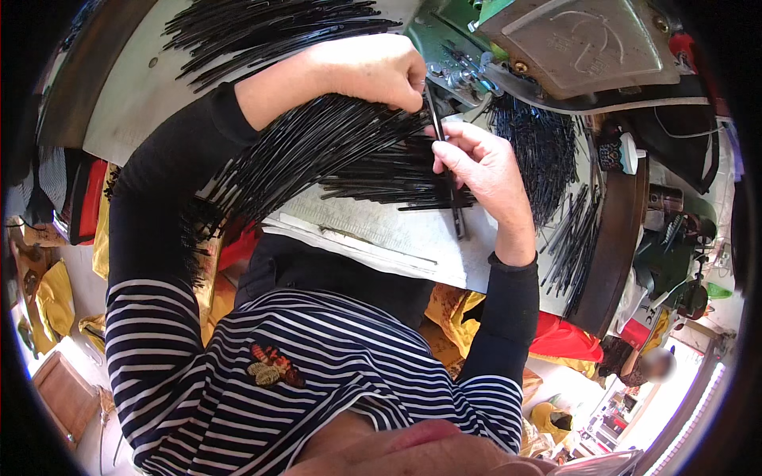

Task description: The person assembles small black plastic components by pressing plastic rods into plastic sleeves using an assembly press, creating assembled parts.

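- At the far edge of the worktop (413,238), just before the metal machine (468,75), we see both hands on one thin black rod (444,170).
- Left hand (379,70): pinched shut on the rod's far end, fingertips closed right at the machine's small steel fitting (460,79).
- Right hand (480,166): fingers curled round the rod's middle, thumb pressed along it; a closed grasp, not a loose rest.
- Long axis of the rod: it runs from the far edge toward the near edge of the worktop, almost straight toward us, and its free lower end sticks out below the right hand over the pale sheet.
- Key relation: the rod's far tip lies between the left fingertips and the fitting, so the left hand is the nearer one to the machine; the right hand sits further down the shaft, nearer to us.
- Under the left forearm a fanned bundle of black rods (309,151) lies crosswise, at a steep angle to the held rod.
- A second heap of black rods (270,32) lies at the far left corner, and a third bunch (544,151) hangs off the right edge.
- We cannot tell whether the tip is already seated in the fitting; the left fingers hide it.
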`<state>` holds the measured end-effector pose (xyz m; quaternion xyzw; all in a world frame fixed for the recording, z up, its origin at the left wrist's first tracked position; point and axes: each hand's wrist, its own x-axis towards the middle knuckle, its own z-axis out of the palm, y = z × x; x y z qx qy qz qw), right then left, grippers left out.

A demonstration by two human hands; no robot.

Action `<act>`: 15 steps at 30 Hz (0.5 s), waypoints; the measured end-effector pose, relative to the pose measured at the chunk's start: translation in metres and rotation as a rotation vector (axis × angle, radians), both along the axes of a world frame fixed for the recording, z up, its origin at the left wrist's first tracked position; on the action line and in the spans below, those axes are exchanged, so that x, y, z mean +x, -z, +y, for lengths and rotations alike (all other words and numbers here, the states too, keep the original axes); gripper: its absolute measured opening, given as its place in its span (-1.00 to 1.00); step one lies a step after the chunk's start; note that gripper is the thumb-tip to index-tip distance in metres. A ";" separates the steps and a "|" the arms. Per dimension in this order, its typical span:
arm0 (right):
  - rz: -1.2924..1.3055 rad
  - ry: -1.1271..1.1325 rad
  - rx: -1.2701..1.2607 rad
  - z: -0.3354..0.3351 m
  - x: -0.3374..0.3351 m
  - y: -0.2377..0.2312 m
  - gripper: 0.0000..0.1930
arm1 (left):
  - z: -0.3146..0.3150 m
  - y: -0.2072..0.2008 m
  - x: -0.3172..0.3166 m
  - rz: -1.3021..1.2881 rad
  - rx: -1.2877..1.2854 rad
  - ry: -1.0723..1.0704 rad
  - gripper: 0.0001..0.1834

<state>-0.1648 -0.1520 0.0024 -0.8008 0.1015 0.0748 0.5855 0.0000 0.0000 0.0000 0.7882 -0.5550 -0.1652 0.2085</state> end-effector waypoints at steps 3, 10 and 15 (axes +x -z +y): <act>-0.002 -0.037 0.022 0.001 -0.001 0.000 -0.71 | 0.000 0.001 0.005 0.501 -0.047 -0.067 -0.71; 0.052 0.051 0.085 0.001 0.002 -0.003 -0.72 | -0.005 0.014 0.002 0.905 -0.294 -0.172 -0.71; 0.059 0.059 0.079 0.002 0.002 -0.004 -0.72 | -0.006 0.015 0.003 0.922 -0.325 -0.128 -0.67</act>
